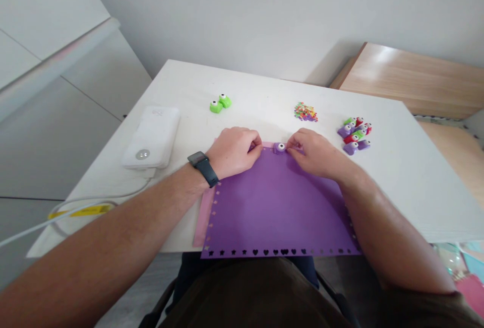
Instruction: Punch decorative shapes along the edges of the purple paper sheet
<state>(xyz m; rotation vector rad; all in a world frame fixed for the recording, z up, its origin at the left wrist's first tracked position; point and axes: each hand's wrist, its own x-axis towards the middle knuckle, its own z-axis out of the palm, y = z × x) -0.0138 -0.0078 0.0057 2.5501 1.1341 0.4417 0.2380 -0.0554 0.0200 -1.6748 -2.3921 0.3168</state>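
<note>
A small purple craft punch (280, 148) sits on the top edge of a purple paper sheet (272, 207), whose left and bottom borders carry small punched stars and hearts. Beneath it, a pink paper sheet (202, 217) sticks out on the left. My right hand (313, 152) pinches the punch from the right. My left hand (234, 151), wearing a black smartwatch (202, 167), grips the sheet's edge just left of the punch. Its fingertips nearly reach the punch. Much of the top edge is hidden by my hands.
On the white table (287, 86) stand a pair of green punches (220, 102), a heap of coloured paper cut-outs (306, 112), and several mixed punches (353, 134). A white power bank (151, 136) and a cable (94, 207) lie left. A wooden surface (412, 78) stands behind.
</note>
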